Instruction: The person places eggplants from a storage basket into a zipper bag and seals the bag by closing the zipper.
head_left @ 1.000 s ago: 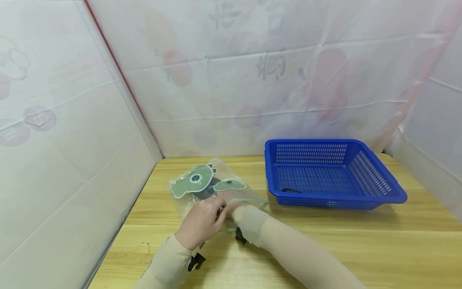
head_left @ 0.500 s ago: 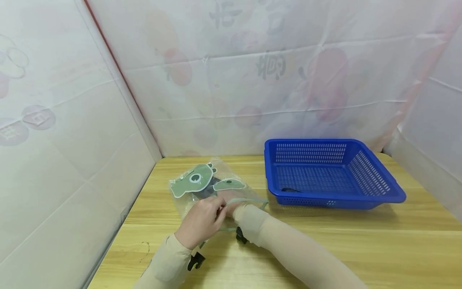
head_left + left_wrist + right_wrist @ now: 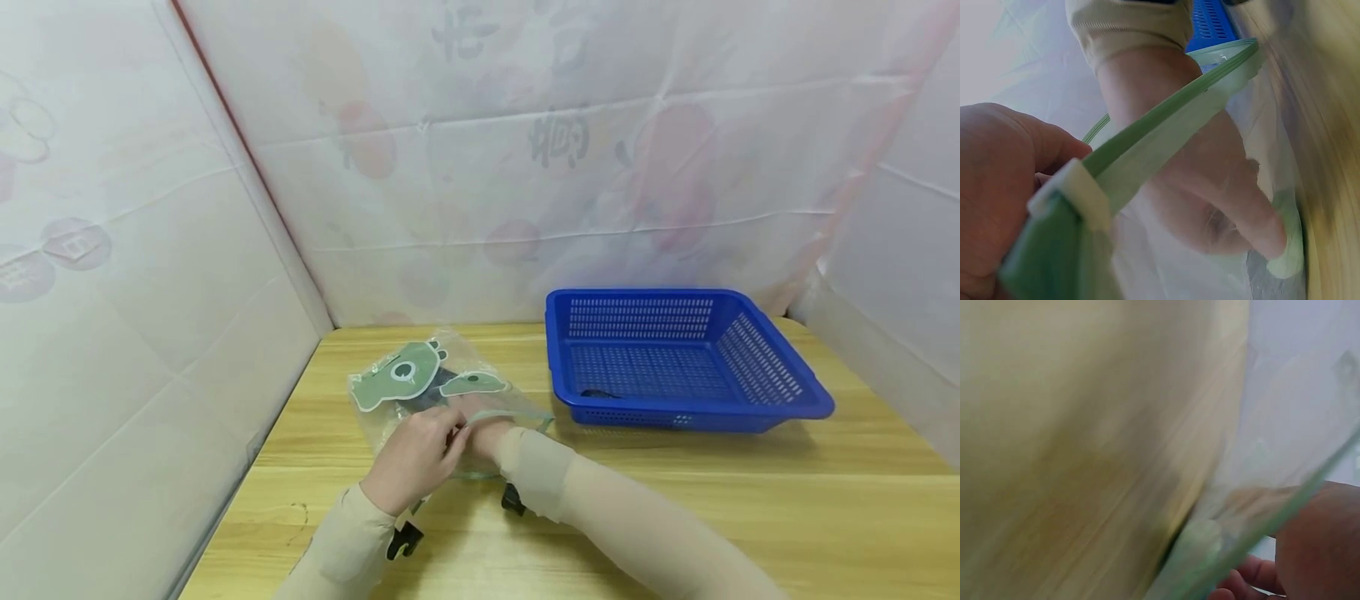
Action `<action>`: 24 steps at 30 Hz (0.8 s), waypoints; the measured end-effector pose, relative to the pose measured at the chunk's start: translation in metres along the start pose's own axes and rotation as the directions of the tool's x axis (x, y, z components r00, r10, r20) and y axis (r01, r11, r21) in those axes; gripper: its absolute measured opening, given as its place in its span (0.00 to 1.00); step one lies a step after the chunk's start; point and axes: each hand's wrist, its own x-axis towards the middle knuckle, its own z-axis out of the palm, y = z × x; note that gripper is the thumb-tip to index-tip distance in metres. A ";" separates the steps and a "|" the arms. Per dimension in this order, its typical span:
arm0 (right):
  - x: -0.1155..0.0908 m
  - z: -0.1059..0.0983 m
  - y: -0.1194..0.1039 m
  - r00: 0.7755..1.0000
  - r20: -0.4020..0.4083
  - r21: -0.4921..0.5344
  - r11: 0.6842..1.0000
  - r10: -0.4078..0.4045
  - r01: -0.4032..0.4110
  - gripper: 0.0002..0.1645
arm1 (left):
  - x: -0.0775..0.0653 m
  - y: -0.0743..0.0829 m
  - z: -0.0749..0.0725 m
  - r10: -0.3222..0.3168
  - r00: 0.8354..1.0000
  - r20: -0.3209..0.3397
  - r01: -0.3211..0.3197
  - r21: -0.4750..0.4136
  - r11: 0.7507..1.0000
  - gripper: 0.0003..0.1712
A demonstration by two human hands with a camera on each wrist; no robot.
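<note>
A clear zip bag (image 3: 390, 425) with green cartoon animal prints lies on the table, its green-edged mouth facing me. My left hand (image 3: 415, 458) pinches the rim of that mouth, the fingers around a white-and-green part of the zip in the left wrist view. My right hand (image 3: 1210, 181) is inside the bag up to the wrist, seen through the film with fingers pointing down. Near its fingertips is a dark grey item (image 3: 429, 390), partly covered by the prints, its kind unclear. Whether the right fingers hold it is hidden.
A blue perforated basket (image 3: 558, 367) stands to the right of the bag, with a small dark object (image 3: 600, 394) in its near left corner. Cloth curtains enclose the wooden table (image 3: 675, 500) at the back and sides. Black buckles hang from both cuffs.
My right wrist has drawn back slightly toward the right and nearer to me, out of the bag's mouth. The left hand keeps its pinch on the rim.
</note>
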 end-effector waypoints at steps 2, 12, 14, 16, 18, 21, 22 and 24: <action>-0.003 0.002 0.001 0.998 -0.045 0.012 0.999 -0.033 0.034 0.14 | 0.000 -0.001 0.000 -0.005 1.000 0.000 0.005 -0.003 1.000 0.02; -0.042 -0.003 0.012 0.996 -0.050 0.197 0.977 -0.077 0.086 0.13 | -0.001 -0.003 0.002 -0.015 1.000 0.012 0.015 -0.016 1.000 0.03; -0.049 -0.008 0.014 0.995 -0.045 0.203 0.975 -0.086 0.094 0.14 | -0.001 -0.003 0.001 -0.016 1.000 0.015 0.016 -0.008 1.000 0.04; -0.057 -0.014 0.015 0.993 -0.053 0.206 0.971 -0.109 0.117 0.14 | -0.001 -0.003 0.001 -0.018 1.000 0.017 0.019 -0.002 1.000 0.04; -0.066 -0.019 0.017 0.991 -0.053 0.224 0.966 -0.124 0.133 0.13 | -0.002 -0.003 0.001 -0.020 1.000 0.019 0.020 -0.002 1.000 0.04; -0.079 -0.029 0.022 0.986 -0.090 0.238 0.958 -0.143 0.161 0.11 | -0.002 -0.002 0.001 -0.019 1.000 0.014 0.019 -0.010 1.000 0.04; -0.083 -0.032 0.024 0.984 -0.106 0.242 0.956 -0.145 0.167 0.10 | -0.002 -0.002 0.001 -0.018 1.000 0.011 0.018 -0.013 1.000 0.04; -0.091 -0.038 0.029 0.977 -0.146 0.244 0.952 -0.155 0.187 0.10 | -0.001 -0.002 0.001 -0.018 1.000 0.007 0.018 -0.016 1.000 0.04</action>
